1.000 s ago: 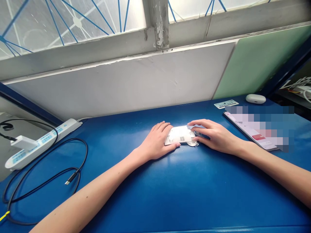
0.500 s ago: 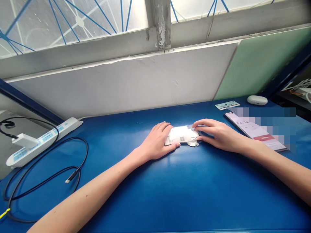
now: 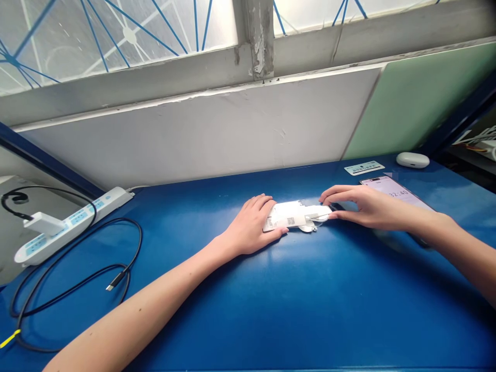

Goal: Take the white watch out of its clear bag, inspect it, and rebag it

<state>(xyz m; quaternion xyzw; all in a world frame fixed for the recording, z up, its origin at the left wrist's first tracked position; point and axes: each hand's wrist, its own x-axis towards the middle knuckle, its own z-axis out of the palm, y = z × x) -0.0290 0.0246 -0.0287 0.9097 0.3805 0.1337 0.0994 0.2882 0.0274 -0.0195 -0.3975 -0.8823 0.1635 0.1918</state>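
Observation:
In the middle of the blue table lies a flat white piece with a small square code (image 3: pixel 281 223), its exact kind unclear. My left hand (image 3: pixel 251 223) holds its left end, thumb along the near edge and fingers along the far edge. From its right end a narrow white strip (image 3: pixel 318 213) sticks out. My right hand (image 3: pixel 351 205) pinches the strip's outer end between thumb and fingers; the fingertips partly cover it. Under the near edge, a small rounded white part (image 3: pixel 308 228) peeks out.
A phone (image 3: pixel 406 193) showing a timer lies partly behind my right forearm. Beyond it are a card (image 3: pixel 365 168) and a white earbud case (image 3: pixel 413 160). A power strip (image 3: pixel 116 197) with a white charger (image 3: pixel 45 224) and looped black cable (image 3: pixel 140 243) occupies the left.
My right hand has moved right, over part of the phone, and the white strip now reaches out from the flat piece toward it. My left hand has stayed in place.

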